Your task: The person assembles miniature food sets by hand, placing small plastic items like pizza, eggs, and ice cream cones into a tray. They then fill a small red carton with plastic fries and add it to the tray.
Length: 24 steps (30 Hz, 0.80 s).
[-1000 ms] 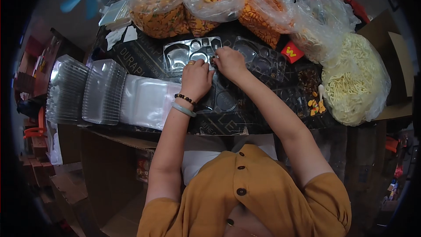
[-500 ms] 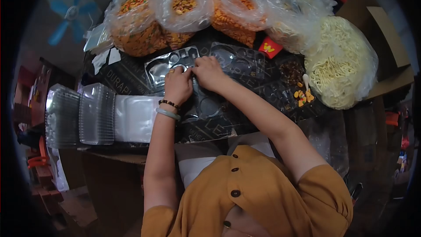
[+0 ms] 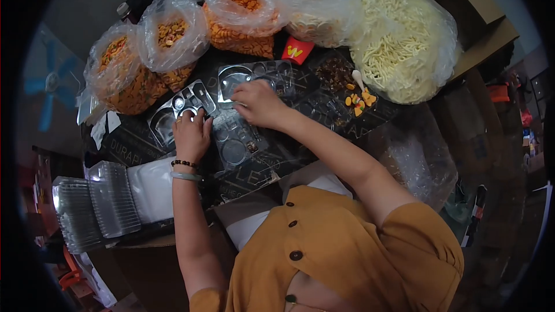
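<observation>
My left hand (image 3: 192, 137), with a ring and bracelets, rests its spread fingers on the near edge of a clear plastic compartment tray (image 3: 199, 93) at the left. To its right, my right hand (image 3: 261, 103) is held over the near edge of a second clear compartment tray (image 3: 231, 75). Its fingers are bent, with a gap at the thumb, and I see nothing held in them. Another clear tray (image 3: 233, 151) lies between my forearms, and a further one (image 3: 324, 110) lies to the right.
Open bags of orange snacks (image 3: 243, 40) line the back. A big bag of pale sticks (image 3: 399, 40) stands right, near a red carton (image 3: 298, 51), a white spoon (image 3: 358, 79) and a few colourful pieces (image 3: 359, 103). Stacked clear lids (image 3: 113, 199) stand left.
The view has turned, shifting the table leftward. My right hand has left the left tray and moved right to the second tray. My left hand remains on the left tray.
</observation>
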Available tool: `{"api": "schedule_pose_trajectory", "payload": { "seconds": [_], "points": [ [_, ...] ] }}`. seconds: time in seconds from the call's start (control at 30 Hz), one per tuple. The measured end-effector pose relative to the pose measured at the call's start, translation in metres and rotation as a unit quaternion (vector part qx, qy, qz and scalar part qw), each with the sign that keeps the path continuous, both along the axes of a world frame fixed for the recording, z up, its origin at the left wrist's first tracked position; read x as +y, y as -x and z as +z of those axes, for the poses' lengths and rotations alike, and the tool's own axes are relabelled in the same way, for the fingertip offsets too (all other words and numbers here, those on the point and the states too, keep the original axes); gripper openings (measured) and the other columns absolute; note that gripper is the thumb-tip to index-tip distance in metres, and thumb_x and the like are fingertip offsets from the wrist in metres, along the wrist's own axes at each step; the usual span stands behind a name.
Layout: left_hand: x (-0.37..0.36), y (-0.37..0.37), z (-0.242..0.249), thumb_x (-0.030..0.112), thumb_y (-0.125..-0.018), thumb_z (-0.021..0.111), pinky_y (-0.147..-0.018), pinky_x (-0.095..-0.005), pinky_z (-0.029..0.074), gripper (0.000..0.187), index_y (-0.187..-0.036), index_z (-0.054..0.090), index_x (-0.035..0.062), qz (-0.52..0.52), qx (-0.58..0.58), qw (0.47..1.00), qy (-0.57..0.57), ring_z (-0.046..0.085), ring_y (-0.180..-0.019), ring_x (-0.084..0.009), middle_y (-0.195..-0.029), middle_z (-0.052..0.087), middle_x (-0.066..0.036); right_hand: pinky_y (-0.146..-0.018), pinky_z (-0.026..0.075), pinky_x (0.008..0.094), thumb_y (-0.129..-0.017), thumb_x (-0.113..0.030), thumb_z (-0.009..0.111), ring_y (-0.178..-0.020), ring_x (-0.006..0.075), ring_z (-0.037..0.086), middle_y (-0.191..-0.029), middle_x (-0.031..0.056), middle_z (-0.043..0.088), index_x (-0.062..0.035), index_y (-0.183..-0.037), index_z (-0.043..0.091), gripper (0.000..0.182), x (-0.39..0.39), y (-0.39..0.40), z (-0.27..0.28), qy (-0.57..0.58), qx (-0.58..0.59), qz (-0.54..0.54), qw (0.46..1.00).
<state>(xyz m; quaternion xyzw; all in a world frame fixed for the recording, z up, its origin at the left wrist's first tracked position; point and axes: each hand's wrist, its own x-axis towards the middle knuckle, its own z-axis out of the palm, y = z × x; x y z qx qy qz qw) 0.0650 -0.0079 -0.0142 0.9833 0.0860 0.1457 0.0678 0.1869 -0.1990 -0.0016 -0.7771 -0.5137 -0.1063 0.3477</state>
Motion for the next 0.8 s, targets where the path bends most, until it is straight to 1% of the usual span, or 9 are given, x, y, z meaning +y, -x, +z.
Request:
{"api": "schedule_pose_trajectory", "payload": {
  "seconds": [0.1,0.23,0.33,0.4,0.5,0.53,0.67,0.77,0.8],
  "points": [
    [-0.004,0.0,0.003,0.03,-0.084,0.058,-0.083,-0.0441,0.039,0.031,-0.104,0.062,0.0066,-0.009,-0.021,0.999,0.023,0.051,-0.096,-0.0349,-0.105,0.054,-0.017,-0.075,0.047,0.0365,-0.072,-0.011,0.064,-0.084,0.028,0.06,-0.091,0.009,0.063,-0.0046,-0.082,0.064,0.012,-0.067,-0.012,0.007,-0.091,0.014,-0.066,0.994],
    [-0.02,-0.007,0.019,0.022,-0.081,0.062,-0.087,-0.0426,0.04,0.029,-0.102,0.061,0.0017,-0.047,-0.079,0.995,0.041,0.05,-0.103,-0.0356,-0.114,0.053,-0.017,-0.073,0.049,0.0367,-0.076,-0.006,0.062,-0.083,0.0304,0.061,-0.091,0.0128,0.062,-0.0012,-0.083,0.064,0.009,-0.162,-0.021,0.007,-0.099,0.05,-0.237,0.965],
    [-0.044,-0.028,0.024,0.017,-0.077,0.066,-0.086,-0.0414,0.042,0.029,-0.1,0.061,0.0002,-0.13,-0.1,0.983,0.079,0.051,-0.104,-0.0346,-0.112,0.056,-0.016,-0.072,0.049,0.0362,-0.077,-0.007,0.062,-0.084,0.0301,0.061,-0.091,0.0134,0.062,-0.0015,-0.087,0.064,0.012,-0.216,-0.044,-0.009,-0.073,-0.005,-0.3,0.951],
    [-0.059,-0.049,0.019,0.016,-0.074,0.067,-0.087,-0.0412,0.042,0.025,-0.093,0.063,0.0017,-0.162,-0.089,0.978,0.091,0.052,-0.1,-0.0331,-0.104,0.059,-0.014,-0.071,0.049,0.037,-0.078,-0.009,0.061,-0.083,0.03,0.061,-0.092,0.0144,0.062,-0.0018,-0.091,0.064,0.016,-0.237,-0.054,-0.014,0.011,0.074,-0.403,0.912],
    [-0.07,-0.075,0.012,0.016,-0.073,0.068,-0.088,-0.0399,0.042,0.018,-0.085,0.065,0.0032,-0.14,0.007,0.987,0.077,0.054,-0.093,-0.0316,-0.092,0.06,-0.011,-0.066,0.048,0.0375,-0.077,-0.013,0.062,-0.077,0.0299,0.061,-0.084,0.0145,0.063,-0.0031,-0.093,0.063,0.019,-0.25,-0.07,-0.02,0.059,0.09,-0.411,0.905],
    [-0.072,-0.08,0.008,0.017,-0.073,0.067,-0.091,-0.041,0.04,0.013,-0.078,0.065,0.0046,-0.137,-0.015,0.988,0.067,0.056,-0.086,-0.0299,-0.082,0.059,-0.01,-0.064,0.048,0.0363,-0.077,-0.014,0.063,-0.074,0.0292,0.062,-0.08,0.0141,0.063,-0.003,-0.094,0.062,0.02,-0.251,-0.074,-0.02,0.078,0.114,-0.397,0.907],
    [-0.079,-0.085,0.006,0.019,-0.073,0.067,-0.095,-0.0483,0.036,0.014,-0.075,0.065,0.0057,-0.129,0.022,0.991,0.033,0.057,-0.085,-0.0279,-0.08,0.059,-0.009,-0.067,0.048,0.0425,-0.076,-0.012,0.058,-0.078,0.0345,0.06,-0.079,0.0162,0.062,-0.0044,-0.088,0.062,0.014,-0.246,-0.08,-0.007,0.149,0.092,-0.396,0.901],
    [-0.086,-0.082,0.006,0.021,-0.071,0.069,-0.096,-0.0482,0.034,0.015,-0.071,0.064,0.0065,-0.12,0.01,0.992,0.024,0.058,-0.082,-0.0265,-0.073,0.058,-0.008,-0.065,0.048,0.0423,-0.076,-0.01,0.057,-0.073,0.0352,0.06,-0.076,0.0175,0.061,-0.0023,-0.088,0.062,0.014,-0.236,-0.078,0.005,0.085,0.121,-0.418,0.896],
    [-0.089,-0.08,0.008,0.021,-0.071,0.069,-0.096,-0.0482,0.034,0.015,-0.071,0.064,0.0065,-0.112,0.011,0.993,0.021,0.058,-0.082,-0.0265,-0.073,0.058,-0.008,-0.058,0.049,0.0345,-0.078,-0.009,0.058,-0.062,0.0241,0.063,-0.074,0.0124,0.064,-0.0034,-0.101,0.062,0.024,-0.23,-0.075,0.008,0.062,0.087,-0.386,0.916]
  ]
}}
